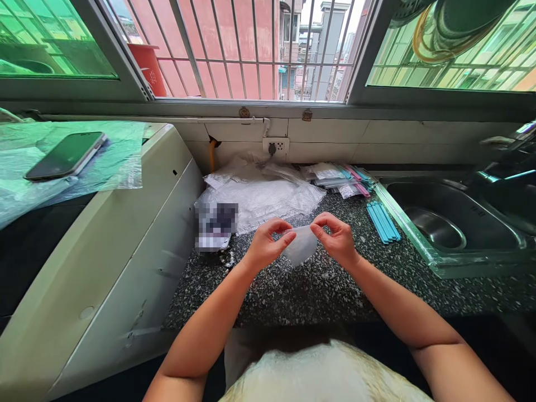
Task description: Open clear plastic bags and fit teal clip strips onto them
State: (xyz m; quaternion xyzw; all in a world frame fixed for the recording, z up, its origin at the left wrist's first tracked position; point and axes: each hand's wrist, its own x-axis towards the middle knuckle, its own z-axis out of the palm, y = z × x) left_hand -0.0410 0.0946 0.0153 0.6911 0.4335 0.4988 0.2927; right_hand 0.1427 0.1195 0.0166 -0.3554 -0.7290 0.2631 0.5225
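The left hand (268,244) and the right hand (337,239) are out over the dark speckled counter (288,304), each pinching an upper corner of a small plastic bag (302,250) between thumb and fingers. The bag is cloudy and hangs between the two hands, its lower edge toward the person; whether its mouth is parted I cannot tell. Just behind it a heap of clear plastic (272,192) spreads back toward the tiled wall (326,137), where a black plug (272,149) sits in a socket (281,144). At the heap's left front corner lies something blurred out (215,226), too masked to name. Right of the heap is a pile of packets (335,176) with blue and pink strips among them, and nearer the person a row of blue sticks (382,222) lies side by side, close to the sink (444,267). On the far left, a phone (67,156) rests on a plastic sheet (125,145)
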